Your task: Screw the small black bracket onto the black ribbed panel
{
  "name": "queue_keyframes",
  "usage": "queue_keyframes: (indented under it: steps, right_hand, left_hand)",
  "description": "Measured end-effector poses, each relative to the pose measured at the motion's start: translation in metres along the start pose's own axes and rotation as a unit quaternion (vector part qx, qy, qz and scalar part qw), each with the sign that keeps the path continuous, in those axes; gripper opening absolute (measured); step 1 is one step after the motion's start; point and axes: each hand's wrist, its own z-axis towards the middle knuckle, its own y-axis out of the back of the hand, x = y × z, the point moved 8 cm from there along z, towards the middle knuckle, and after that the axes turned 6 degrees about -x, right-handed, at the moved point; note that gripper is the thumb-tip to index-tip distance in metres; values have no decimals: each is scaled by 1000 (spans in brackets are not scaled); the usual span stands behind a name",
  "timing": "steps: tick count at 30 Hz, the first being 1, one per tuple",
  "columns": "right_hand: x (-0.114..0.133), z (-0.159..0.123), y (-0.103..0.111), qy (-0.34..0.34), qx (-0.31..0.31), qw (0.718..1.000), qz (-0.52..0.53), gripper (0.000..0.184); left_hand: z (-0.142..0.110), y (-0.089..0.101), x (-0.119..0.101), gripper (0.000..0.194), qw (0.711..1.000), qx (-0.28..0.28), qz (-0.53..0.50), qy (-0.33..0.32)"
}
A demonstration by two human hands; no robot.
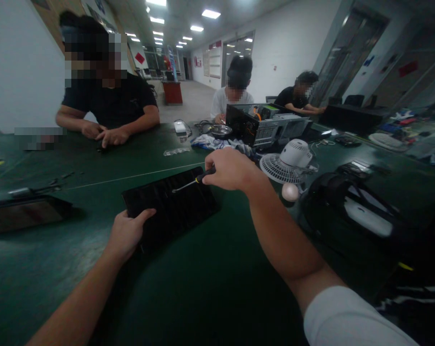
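A flat black rectangular panel, its exact kind too dark to tell, is in front of me at a slant on the green table. My left hand grips its left edge, thumb on top and the other fingers hidden below. In my right hand, above the panel's far right part, is a screwdriver with a black and yellow handle. Its metal shaft points left and down over the panel. Whether the tip touches the surface I cannot tell.
An open computer case stands behind, with a white fan and a pale round object nearer. A black bag lies right, a dark box-like object left. Across the green table sit several people.
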Motion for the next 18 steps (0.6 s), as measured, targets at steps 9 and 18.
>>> queue_keyframes:
  steps: [9,18]
  right_hand:
    - [-2,0,-6,-20,30,999,3,30]
    - [-4,0,-13,42,39,998,-8,30]
  left_hand:
    - [-4,-3,-6,37,999,11,-18,-25]
    - [-5,-5,-2,37,997,21,-23,-72]
